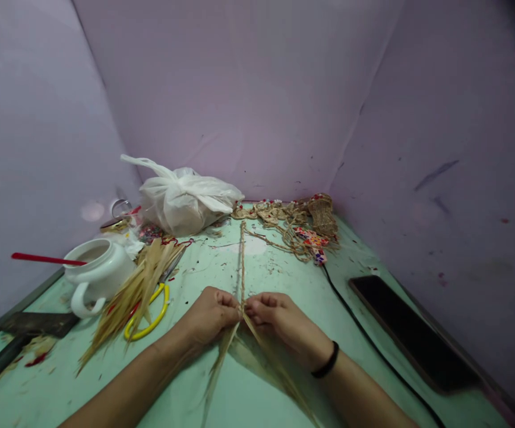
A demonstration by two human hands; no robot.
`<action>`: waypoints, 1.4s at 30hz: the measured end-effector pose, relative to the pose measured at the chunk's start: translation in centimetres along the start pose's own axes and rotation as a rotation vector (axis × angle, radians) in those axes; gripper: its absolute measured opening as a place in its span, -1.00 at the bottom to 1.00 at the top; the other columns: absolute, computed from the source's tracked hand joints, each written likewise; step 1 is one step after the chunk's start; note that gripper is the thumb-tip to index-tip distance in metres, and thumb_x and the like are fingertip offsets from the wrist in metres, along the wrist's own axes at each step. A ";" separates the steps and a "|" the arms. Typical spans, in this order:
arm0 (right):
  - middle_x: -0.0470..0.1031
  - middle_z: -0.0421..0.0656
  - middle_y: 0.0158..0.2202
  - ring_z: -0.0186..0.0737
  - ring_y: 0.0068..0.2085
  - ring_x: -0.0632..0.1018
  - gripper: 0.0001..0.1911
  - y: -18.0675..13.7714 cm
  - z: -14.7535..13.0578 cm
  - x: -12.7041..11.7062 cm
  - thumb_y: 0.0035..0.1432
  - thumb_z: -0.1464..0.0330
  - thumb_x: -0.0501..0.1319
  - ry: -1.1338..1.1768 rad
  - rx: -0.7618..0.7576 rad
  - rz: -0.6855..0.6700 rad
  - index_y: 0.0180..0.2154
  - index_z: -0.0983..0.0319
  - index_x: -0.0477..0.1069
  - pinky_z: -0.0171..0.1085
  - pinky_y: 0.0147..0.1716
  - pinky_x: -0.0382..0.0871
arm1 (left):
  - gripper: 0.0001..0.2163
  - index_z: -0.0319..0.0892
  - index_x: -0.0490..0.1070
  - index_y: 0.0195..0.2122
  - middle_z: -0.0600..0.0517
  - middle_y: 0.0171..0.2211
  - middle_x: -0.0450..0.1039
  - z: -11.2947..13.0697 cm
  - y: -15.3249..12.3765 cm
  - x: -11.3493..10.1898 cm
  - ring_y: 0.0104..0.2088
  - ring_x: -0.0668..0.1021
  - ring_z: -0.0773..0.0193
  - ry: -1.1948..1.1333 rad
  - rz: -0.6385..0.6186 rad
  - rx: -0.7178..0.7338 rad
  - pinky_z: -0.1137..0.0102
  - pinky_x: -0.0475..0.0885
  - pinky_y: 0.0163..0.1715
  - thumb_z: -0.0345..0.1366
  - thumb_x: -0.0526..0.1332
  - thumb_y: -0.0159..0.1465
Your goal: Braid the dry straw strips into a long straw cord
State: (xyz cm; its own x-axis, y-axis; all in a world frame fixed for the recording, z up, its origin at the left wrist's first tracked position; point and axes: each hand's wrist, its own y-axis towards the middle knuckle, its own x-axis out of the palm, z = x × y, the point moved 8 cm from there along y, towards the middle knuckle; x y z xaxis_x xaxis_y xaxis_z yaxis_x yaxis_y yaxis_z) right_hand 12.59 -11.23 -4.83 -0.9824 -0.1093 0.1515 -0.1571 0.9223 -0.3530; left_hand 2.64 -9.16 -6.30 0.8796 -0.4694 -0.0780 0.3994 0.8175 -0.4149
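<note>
A thin twisted straw cord [242,261] runs straight away from me over the pale green table. At its near end, my left hand [215,312] is closed in a pinch on the left bundle of loose straw fibres [221,356]. My right hand [279,318], with a black band at the wrist, pinches the other bundle [279,368] just beside it. Both bundles fan out toward me below the fingers. The fingertips almost meet where the cord splits, and they hide part of that spot.
On the left lie a bunch of straw [139,291], yellow-handled scissors [163,309], a white pot [101,267] with a red stick, and a hammer [38,327]. Behind are a white plastic bag [186,199] and coiled cord [293,238]. A phone [408,330] and black cable [364,327] lie right.
</note>
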 end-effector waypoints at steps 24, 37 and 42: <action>0.33 -0.25 -0.64 -0.48 -0.68 0.26 -0.74 -0.4 1.4 -0.1 -0.19 0.25 0.23 -0.114 0.028 -0.059 -0.47 0.29 0.27 -0.43 -0.69 0.08 | -0.91 -0.28 0.29 -0.68 0.18 -0.78 0.08 1.1 -0.4 -0.9 -0.71 0.09 0.52 0.202 -0.003 0.072 0.52 -0.06 -0.69 -0.37 0.08 -0.14; 0.40 -0.19 -0.51 -0.38 -0.49 0.34 -0.92 -3.3 1.2 -2.0 -0.12 0.38 0.21 -0.715 -0.343 0.063 -0.49 0.27 0.35 -0.39 -0.51 0.17 | -0.87 -0.21 0.15 -0.73 0.23 -0.83 -0.02 -0.3 -0.1 -0.4 -0.80 -0.02 0.56 0.066 -0.085 -0.104 0.51 -0.22 -0.77 -0.35 0.12 -0.16; 0.43 -0.16 -0.49 -0.35 -0.47 0.38 -0.95 -3.2 0.8 -1.9 -0.10 0.42 0.16 -0.705 -0.364 0.057 -0.54 0.28 0.35 -0.39 -0.50 0.20 | -0.89 -0.23 0.19 -0.71 0.23 -0.84 0.01 -0.4 -0.1 -0.3 -0.81 -0.01 0.56 0.096 -0.083 -0.112 0.51 -0.20 -0.78 -0.34 0.12 -0.15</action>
State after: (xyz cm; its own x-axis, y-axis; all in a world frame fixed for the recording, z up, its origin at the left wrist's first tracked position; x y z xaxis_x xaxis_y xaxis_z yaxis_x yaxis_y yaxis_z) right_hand 14.85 -14.28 -4.70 -0.8397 -0.1548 -0.5206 -0.1811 0.9835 -0.0004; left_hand 2.24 -9.24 -6.59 0.8140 -0.5676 -0.1235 0.4333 0.7349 -0.5217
